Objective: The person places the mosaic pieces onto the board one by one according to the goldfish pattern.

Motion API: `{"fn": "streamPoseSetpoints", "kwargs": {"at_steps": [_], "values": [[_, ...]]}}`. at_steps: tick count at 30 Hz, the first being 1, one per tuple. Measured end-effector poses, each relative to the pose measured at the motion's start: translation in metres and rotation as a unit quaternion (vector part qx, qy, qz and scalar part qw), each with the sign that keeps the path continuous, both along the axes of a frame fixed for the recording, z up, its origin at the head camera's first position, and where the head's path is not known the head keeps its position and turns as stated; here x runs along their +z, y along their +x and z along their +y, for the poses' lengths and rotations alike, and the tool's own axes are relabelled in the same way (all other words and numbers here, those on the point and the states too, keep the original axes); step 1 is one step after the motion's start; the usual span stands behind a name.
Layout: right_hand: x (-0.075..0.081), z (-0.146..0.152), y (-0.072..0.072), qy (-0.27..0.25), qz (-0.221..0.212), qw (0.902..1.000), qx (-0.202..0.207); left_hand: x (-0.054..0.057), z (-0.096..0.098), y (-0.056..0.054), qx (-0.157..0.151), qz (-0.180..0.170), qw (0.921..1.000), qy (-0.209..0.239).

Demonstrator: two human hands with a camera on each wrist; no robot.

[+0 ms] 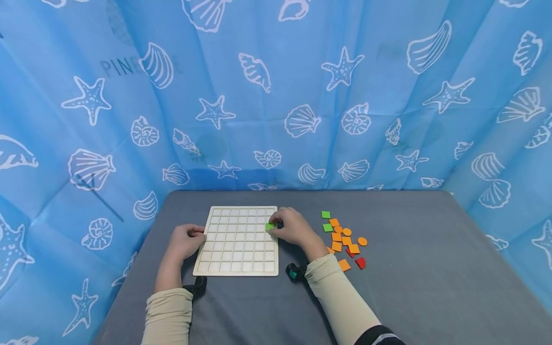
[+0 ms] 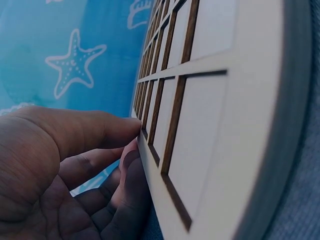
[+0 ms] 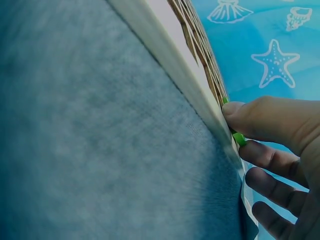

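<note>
A pale wooden board [image 1: 236, 243] with a recessed grid of square cells lies on the table. At its left edge my left hand [image 1: 184, 243] holds on; in the left wrist view the thumb [image 2: 112, 131] touches the frame and the other fingers bend beside the rim. My right hand [image 1: 294, 227] pinches a green square tile [image 1: 269, 226] over the board's right column, towards the back. Seen from the right wrist, the green tile [image 3: 239, 138] shows between thumb and index finger, close to the board. How far it sits in a cell is hidden by the fingers.
Loose pieces lie right of the board: two green squares [image 1: 327, 227], several orange squares and orange discs [image 1: 362, 241], and red pieces [image 1: 361, 262]. The right forearm partly covers them. A grey cloth [image 1: 422, 268] covers the table; a blue shell-patterned curtain [image 1: 276, 96] hangs behind.
</note>
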State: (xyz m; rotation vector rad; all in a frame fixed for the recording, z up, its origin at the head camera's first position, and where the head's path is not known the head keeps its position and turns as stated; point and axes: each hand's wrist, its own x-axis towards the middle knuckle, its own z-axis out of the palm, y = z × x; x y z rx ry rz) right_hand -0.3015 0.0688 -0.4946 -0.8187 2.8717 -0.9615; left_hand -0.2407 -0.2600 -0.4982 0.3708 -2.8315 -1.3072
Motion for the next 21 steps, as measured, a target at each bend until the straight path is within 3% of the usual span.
{"fn": "streamPoseSetpoints", "kwargs": {"at_steps": [21], "values": [[-0.0009,0.0025,-0.0023,-0.01,-0.006,0.9999,0.004,0.0002,0.0022,0.0,0.002,0.002,1.0,0.0]]}}
